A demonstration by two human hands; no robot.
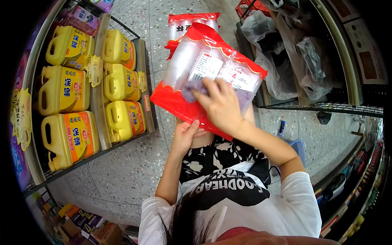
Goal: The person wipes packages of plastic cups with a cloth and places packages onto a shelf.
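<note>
A red-edged clear pack of plastic cups lies slanted over my lap, its white barcode label facing up. My left hand pinches the pack's lower red edge between thumb and fingers. Pressed on the pack's face is a greyish-purple cloth, with my right hand closed over it. Part of the cloth is hidden under the fingers, and more purple shows to the right of that hand. Just beyond, a second red-edged pack of cups is partly covered by the first.
Shelves at left hold several yellow detergent jugs. Clear plastic bags hang over the dark rack at right. On the speckled floor are a blue pen-like item and a blue plastic stool or bin. Boxes stand at lower left.
</note>
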